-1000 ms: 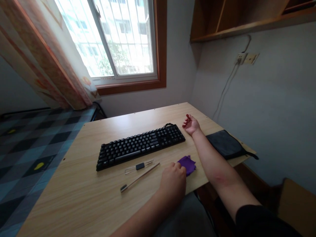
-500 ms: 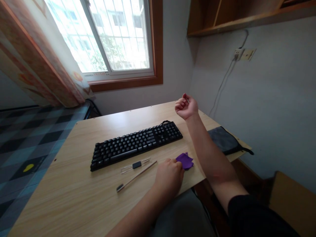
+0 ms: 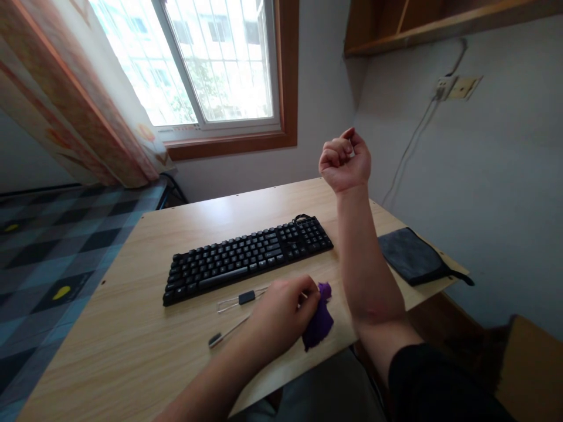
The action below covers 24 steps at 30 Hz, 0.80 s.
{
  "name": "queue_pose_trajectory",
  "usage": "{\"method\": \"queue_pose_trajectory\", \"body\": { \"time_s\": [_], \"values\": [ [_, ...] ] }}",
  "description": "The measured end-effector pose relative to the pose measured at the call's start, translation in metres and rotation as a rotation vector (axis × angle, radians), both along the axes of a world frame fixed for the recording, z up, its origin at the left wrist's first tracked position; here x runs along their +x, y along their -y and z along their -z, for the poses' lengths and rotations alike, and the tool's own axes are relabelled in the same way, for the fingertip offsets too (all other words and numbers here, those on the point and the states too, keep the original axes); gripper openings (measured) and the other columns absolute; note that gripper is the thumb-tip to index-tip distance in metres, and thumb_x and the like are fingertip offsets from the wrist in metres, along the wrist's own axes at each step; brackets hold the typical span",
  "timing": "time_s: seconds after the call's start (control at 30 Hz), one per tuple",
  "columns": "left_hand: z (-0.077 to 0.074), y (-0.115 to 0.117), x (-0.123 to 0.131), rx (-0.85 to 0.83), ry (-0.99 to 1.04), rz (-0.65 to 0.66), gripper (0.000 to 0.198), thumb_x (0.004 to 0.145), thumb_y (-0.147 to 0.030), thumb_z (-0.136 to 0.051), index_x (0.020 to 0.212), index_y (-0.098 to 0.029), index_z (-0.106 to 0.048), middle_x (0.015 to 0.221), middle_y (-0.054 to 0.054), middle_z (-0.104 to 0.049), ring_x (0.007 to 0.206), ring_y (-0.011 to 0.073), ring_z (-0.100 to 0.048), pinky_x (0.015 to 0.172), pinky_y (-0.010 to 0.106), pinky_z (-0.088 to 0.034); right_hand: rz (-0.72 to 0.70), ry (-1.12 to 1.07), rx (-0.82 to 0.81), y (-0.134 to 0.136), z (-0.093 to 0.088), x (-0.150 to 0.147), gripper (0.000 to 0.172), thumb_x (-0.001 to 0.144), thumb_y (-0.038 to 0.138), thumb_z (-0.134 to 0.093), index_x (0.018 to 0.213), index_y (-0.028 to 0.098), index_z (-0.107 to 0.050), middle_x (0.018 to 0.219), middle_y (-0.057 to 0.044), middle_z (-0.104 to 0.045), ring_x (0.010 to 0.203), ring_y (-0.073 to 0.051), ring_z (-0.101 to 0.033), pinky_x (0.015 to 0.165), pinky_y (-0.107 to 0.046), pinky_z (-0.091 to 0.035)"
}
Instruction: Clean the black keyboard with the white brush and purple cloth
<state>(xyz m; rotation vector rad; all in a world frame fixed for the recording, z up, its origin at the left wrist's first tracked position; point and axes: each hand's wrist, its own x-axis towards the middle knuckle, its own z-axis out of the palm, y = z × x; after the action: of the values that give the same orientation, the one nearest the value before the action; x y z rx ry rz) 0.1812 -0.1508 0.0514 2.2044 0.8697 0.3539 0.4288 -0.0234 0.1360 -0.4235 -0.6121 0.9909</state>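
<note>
My left hand (image 3: 285, 310) is low over the front of the desk, its thumb and fingers closed on a purple cloth (image 3: 319, 328). The cloth hangs from the fingertips towards the desk's front edge. Raised above the far right of the desk, my right hand (image 3: 345, 161) has its fingers curled in and the thumb bent over them. A small pale patch shows between thumb and fingers; I cannot tell what it is. Beside my left hand lie a wire keycap puller (image 3: 246, 298) and a thin brush (image 3: 215, 339), both partly covered by it. Behind them rests a black keyboard (image 3: 246, 258).
A dark grey pouch (image 3: 411, 255) with a strap lies at the desk's (image 3: 132, 351) right edge. On the left is a checked bed (image 3: 65, 252). A wooden shelf (image 3: 440, 32) overhangs the right wall, above a socket (image 3: 446, 88) with a cable.
My right hand has risen, the forearm now nearly upright. My left hand has lifted and turned, picking the purple cloth up from the desk. The view has shifted slightly.
</note>
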Motion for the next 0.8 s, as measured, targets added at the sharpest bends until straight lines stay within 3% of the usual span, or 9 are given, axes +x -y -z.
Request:
{"method": "queue_pose_trajectory", "body": {
  "time_s": [0.17,0.3,0.43,0.57,0.8],
  "values": [
    [-0.043,-0.032,-0.014,-0.02,0.257,-0.109,0.02,0.092,-0.034,-0.052,0.079,-0.021,-0.06,0.064,-0.002,-0.058,0.056,0.0123,-0.051,0.051,0.024,-0.039,-0.071,0.025,0.036,-0.006,0.006,-0.011,0.023,0.099,0.035,-0.047,0.088,0.026,-0.065,0.058,0.007,-0.029,0.049,-0.01,-0.031,0.043,-0.02,-0.026],
    [-0.072,-0.064,-0.028,0.069,0.478,-0.362,0.018,0.088,-0.034,-0.056,0.077,-0.021,-0.056,0.06,-0.005,-0.047,0.05,0.0099,-0.04,0.045,0.022,-0.032,-0.149,0.015,0.057,-0.008,0.009,-0.026,0.023,0.099,0.037,-0.048,0.086,0.025,-0.064,0.059,0.007,-0.03,0.05,-0.011,-0.031,0.044,-0.02,-0.026],
    [-0.092,-0.082,-0.043,0.144,0.718,-0.535,0.011,0.086,-0.03,-0.057,0.08,-0.021,-0.055,0.061,-0.006,-0.043,0.05,0.0091,-0.035,0.045,0.021,-0.028,-0.195,-0.02,0.068,-0.007,0.01,-0.042,0.027,0.1,0.039,-0.045,0.084,0.025,-0.063,0.058,0.007,-0.03,0.05,-0.011,-0.03,0.044,-0.021,-0.026],
    [-0.099,-0.091,-0.057,0.245,0.751,-0.607,0.011,0.088,-0.028,-0.056,0.08,-0.021,-0.055,0.063,-0.006,-0.044,0.053,0.0094,-0.037,0.048,0.022,-0.031,-0.308,0.033,-0.064,-0.009,0.012,-0.067,0.03,0.1,0.043,-0.046,0.082,0.024,-0.061,0.057,0.007,-0.031,0.05,-0.011,-0.028,0.043,-0.022,-0.024],
    [-0.08,-0.115,-0.077,0.413,0.465,-0.567,0.014,0.093,-0.033,-0.057,0.09,-0.019,-0.061,0.075,-0.004,-0.059,0.066,0.0135,-0.055,0.062,0.028,-0.049,-0.839,-0.016,-0.294,-0.018,0.039,-0.132,0.032,0.102,0.034,-0.048,0.073,0.021,-0.052,0.054,0.009,-0.03,0.045,-0.007,-0.024,0.04,-0.018,-0.02]
  ]
}}
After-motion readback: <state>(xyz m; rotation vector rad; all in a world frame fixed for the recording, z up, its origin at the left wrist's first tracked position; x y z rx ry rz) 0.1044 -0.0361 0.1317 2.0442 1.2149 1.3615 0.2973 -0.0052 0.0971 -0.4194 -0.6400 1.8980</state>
